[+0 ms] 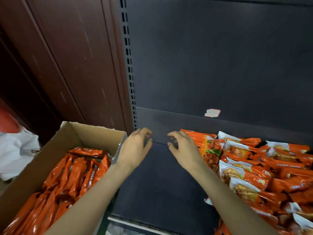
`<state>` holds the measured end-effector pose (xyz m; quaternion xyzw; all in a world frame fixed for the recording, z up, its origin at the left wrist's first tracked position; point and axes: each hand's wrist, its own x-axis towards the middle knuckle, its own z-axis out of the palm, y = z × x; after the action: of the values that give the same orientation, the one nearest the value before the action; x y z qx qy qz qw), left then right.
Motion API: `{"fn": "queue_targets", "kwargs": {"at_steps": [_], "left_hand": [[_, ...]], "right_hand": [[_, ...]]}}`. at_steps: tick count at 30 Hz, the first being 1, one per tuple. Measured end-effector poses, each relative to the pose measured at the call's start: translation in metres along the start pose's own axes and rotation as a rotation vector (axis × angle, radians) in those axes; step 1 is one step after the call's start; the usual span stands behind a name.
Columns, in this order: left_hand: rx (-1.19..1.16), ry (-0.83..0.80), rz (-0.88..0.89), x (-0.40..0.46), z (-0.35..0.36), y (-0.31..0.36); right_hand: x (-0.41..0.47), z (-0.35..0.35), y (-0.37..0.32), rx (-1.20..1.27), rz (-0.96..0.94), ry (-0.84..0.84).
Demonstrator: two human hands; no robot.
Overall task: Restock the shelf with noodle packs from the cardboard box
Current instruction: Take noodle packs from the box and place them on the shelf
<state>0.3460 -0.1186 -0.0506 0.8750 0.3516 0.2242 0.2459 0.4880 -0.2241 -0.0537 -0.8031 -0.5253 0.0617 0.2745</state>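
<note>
Noodle packs [254,167] on shelf [160,175] — left hand [135,146], right hand [184,146] empty.

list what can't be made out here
- Box: its near end is cut off by the bottom edge of the head view; the left arm covers some packs inside.
- Shelf: its right end runs past the frame edge, so the count of shelf packs is unknown.
- Label: print too small to read.
- White thing at left: cut off, blurred.
</note>
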Motion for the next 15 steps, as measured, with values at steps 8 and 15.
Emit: {"fn": "queue_targets", "kwargs": {"at_steps": [8,15], "left_hand": [[0.137,0.047,-0.192,-0.052,-0.089,-0.134],[0.104,-0.108,-0.236,-0.058,-0.133,-0.247]], "right_hand": [[0.015,0.079,-0.112,0.108,-0.114,-0.175],[0.039,0.172,-0.185,0.071,-0.02,-0.263]]}}
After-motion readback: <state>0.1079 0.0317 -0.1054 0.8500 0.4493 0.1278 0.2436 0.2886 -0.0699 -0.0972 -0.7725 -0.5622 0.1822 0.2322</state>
